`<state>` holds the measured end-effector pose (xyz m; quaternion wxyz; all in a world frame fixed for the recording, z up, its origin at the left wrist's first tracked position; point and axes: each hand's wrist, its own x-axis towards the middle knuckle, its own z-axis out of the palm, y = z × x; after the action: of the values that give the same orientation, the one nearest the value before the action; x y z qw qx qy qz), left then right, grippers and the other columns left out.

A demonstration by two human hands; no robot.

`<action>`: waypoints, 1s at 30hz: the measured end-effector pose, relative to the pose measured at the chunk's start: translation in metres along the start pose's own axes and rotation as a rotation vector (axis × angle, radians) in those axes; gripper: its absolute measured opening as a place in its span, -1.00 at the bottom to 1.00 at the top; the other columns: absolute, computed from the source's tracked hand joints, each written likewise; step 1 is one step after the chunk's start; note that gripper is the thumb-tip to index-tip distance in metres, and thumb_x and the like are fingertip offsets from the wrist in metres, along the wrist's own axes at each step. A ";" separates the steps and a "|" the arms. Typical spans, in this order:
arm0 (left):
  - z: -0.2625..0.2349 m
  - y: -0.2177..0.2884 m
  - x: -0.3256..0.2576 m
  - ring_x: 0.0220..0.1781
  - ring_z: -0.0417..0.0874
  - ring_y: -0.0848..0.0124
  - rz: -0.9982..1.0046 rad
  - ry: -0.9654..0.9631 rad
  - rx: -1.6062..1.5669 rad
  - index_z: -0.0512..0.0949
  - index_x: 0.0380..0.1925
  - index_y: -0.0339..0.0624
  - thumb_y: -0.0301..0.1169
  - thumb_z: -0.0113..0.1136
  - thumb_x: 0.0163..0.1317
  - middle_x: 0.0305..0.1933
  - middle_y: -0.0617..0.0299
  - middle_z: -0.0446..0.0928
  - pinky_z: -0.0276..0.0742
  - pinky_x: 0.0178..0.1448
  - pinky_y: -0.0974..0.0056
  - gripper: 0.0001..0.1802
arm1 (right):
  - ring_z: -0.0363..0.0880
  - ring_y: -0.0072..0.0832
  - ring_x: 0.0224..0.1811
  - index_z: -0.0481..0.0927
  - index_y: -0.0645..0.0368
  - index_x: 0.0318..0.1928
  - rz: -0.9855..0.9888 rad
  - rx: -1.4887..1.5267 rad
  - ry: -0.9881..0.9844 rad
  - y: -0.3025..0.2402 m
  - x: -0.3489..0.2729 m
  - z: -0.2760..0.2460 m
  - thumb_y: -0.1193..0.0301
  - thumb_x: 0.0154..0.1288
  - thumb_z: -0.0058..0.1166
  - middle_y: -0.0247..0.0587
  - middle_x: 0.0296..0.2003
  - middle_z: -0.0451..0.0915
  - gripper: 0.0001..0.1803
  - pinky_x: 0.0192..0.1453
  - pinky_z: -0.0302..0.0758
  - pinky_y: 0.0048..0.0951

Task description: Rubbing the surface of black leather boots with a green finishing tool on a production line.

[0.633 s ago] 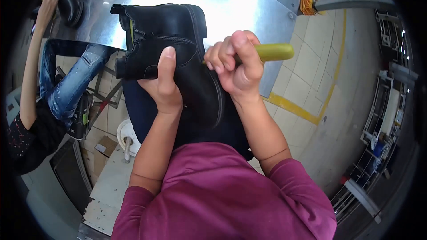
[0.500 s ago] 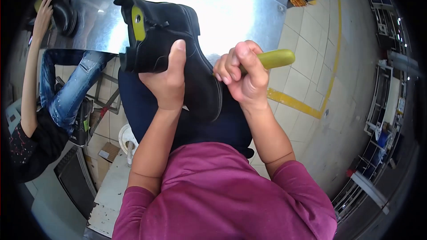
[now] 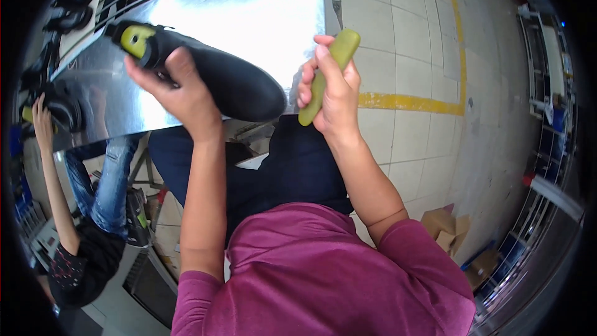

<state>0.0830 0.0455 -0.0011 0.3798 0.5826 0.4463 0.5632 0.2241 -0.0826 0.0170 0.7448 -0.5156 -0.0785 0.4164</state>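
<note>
Left hand (image 3: 177, 90) is grasping a black shoe (image 3: 217, 74) around its middle, holding it over the shiny metal surface (image 3: 249, 12), toe pointing toward 4 o'clock and a yellow-green insert showing at the heel end around 10 o'clock. Right hand (image 3: 333, 96) is clenched around a yellow-green stick-shaped tool (image 3: 326, 71), just beside the toe at its 3 o'clock. Another person's arm (image 3: 53, 174) reaches up at 9 o'clock.

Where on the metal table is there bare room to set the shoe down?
The metal table shows a wide bare stretch right of the shoe, up to its right edge by the tiled floor. The left hand holds the shoe above the front edge; the right hand grips a green tool. The left end is crowded with other shoes and a co-worker's hand.
</note>
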 end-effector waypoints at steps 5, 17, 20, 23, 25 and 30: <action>-0.007 -0.018 0.045 0.38 0.53 0.17 -0.142 0.039 -0.354 0.21 0.48 -0.19 0.31 -0.49 0.56 0.32 -0.02 0.50 0.39 0.51 0.08 -0.13 | 0.34 -0.66 -0.71 0.39 0.12 -0.01 -0.003 0.082 0.065 0.004 0.023 0.007 0.14 0.60 0.04 -0.33 -0.51 0.43 -0.69 -0.69 0.27 -0.56; -0.027 -0.077 0.094 0.08 0.67 0.27 -0.087 -0.163 -0.348 0.51 0.08 -0.26 0.52 -0.38 0.39 0.04 -0.02 0.63 0.56 0.27 0.21 -0.01 | 0.23 -0.75 -0.73 0.42 0.14 -0.14 -0.112 0.086 0.040 0.031 0.061 0.038 0.31 0.45 0.24 -0.45 -0.57 0.37 -0.74 -0.70 0.20 -0.61; -0.021 -0.071 0.089 0.04 0.68 0.30 -0.101 -0.165 -0.383 0.52 0.06 -0.25 0.52 -0.42 0.39 0.00 0.01 0.63 0.57 0.23 0.24 0.00 | 0.25 -0.75 -0.73 0.42 0.15 -0.14 -0.219 0.003 -0.033 0.048 0.086 0.052 0.32 0.45 0.24 -0.46 -0.57 0.36 -0.74 -0.70 0.21 -0.60; -0.031 -0.071 0.093 0.00 0.68 0.34 -0.125 -0.131 -0.401 0.52 0.05 -0.25 0.53 -0.51 0.39 -0.05 0.06 0.64 0.59 0.21 0.25 0.03 | 0.33 -0.73 -0.68 0.45 0.15 -0.13 -0.174 0.036 -0.192 0.040 0.095 0.067 0.22 0.44 0.29 -0.45 -0.55 0.40 -0.68 -0.64 0.29 -0.62; -0.041 -0.076 0.082 -0.05 0.67 0.37 -0.107 -0.048 -0.290 0.52 0.04 -0.23 0.53 -0.64 0.37 -0.07 0.11 0.63 0.61 0.22 0.23 0.07 | 0.47 -0.67 -0.58 0.53 0.16 -0.12 -0.175 0.055 -0.335 0.029 0.100 0.067 0.08 0.41 0.33 -0.41 -0.51 0.49 -0.59 -0.53 0.41 -0.58; -0.099 -0.052 0.030 0.45 0.40 0.13 -0.074 0.048 0.118 0.34 0.39 -0.39 0.53 -0.55 0.38 0.38 -0.10 0.43 0.12 0.62 0.02 0.16 | 0.55 -0.57 -0.59 0.62 0.15 -0.30 -0.349 0.169 -0.173 -0.015 0.112 0.021 0.25 0.33 0.42 -0.36 -0.59 0.55 -0.72 -0.46 0.51 -0.49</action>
<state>-0.0211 0.0838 -0.0328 0.3545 0.5734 0.5090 0.5352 0.2925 0.0084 0.0044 0.8366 -0.3921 -0.1950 0.3290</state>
